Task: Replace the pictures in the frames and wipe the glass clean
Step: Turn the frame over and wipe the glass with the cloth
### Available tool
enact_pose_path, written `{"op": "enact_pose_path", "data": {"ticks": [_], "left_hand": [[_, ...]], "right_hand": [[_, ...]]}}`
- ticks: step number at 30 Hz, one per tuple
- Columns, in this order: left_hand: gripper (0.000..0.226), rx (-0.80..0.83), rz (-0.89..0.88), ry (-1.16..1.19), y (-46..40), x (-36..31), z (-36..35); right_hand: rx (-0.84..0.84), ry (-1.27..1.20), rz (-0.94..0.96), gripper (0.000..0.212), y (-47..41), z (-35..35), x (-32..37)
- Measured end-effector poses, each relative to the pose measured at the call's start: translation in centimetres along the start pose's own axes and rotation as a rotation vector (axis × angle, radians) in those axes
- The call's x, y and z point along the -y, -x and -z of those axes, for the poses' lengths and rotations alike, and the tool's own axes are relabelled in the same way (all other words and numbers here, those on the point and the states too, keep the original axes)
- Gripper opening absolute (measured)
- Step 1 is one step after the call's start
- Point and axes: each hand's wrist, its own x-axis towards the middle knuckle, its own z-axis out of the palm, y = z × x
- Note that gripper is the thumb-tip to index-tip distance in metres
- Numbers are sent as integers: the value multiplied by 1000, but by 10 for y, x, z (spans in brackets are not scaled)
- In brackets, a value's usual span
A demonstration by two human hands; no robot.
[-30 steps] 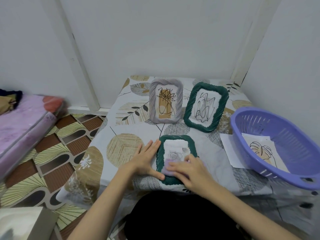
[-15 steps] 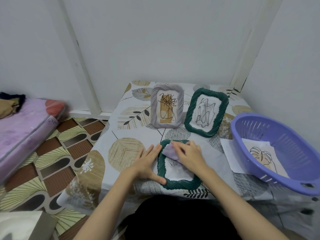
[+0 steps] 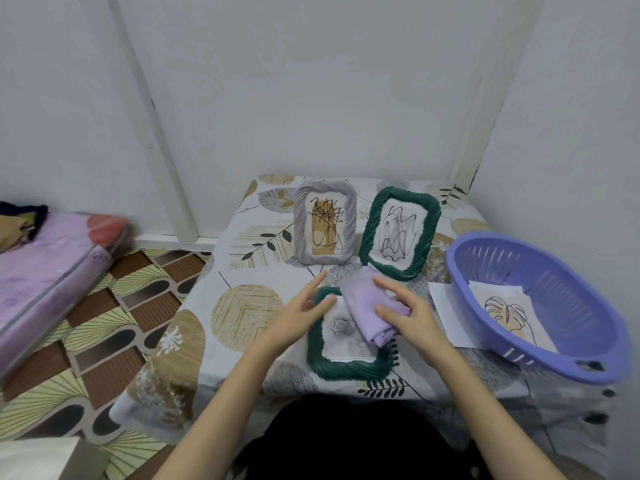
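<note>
- Left hand point(image 3: 300, 315): fingers straight, resting on the left rim of the flat green frame point(image 3: 346, 370) lying at the table's near edge.
- Lilac cloth point(image 3: 369, 308): bunched above the frame's glass.
- Right hand point(image 3: 408, 315): fingers gripping the cloth.
</note>
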Motion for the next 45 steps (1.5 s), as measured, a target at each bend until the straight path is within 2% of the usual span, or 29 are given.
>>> {"op": "enact_pose_path", "data": {"ticks": [1,3,5,6,9,13,15,17,18,20,23,25,29,32,35,37,41,45], "left_hand": [[58,-16,50,173,1,-5,-6],[57,27,155,455,2,-11,-14],[56,28,178,608,2,-10,-16],[53,-31,167,609,0,-6,-14],[52,-275,109,365,0,5,-2],[44,-477,41,-82,10,26,41],[34,-447,116,-533,16,42,55],[43,-336,288,-917,19,59,59],[45,-300,346,-975,21,61,58],[46,-320,337,-1035,21,56,52],[49,-418,139,-1117,11,41,32],[52,-371,21,-948,1,32,10],[55,-187,91,-765,-12,33,-24],[53,-282,102,-497,-18,33,-32],[55,-417,61,25,-15,25,-28],[63,-410,-1,267,-10,17,-23],[68,-309,-110,410,-4,1,-11],[67,-259,-221,424,4,-14,1]], "right_hand": [[-11,-77,20,49,2,-6,-2],[3,-184,29,45,6,-17,-4],[60,-173,27,44,7,-28,-7],[96,-122,25,44,8,-33,-9],[108,91,33,42,8,-39,-22],[-119,543,151,36,11,-23,-38],[-181,766,120,37,15,-14,-44],[-187,940,45,41,19,-11,-47],[-180,989,26,42,21,-11,-48],[-162,1007,-3,44,22,-13,-52],[-134,984,-33,46,20,-14,-55],[-105,930,-36,50,20,-16,-56],[-84,806,20,53,22,-20,-56],[-157,597,51,54,20,-19,-59],[-213,283,59,59,24,-20,-55],[-237,124,106,65,28,-21,-48],[-272,70,239,74,32,-19,-31],[-212,58,311,89,33,-11,-6]]}}
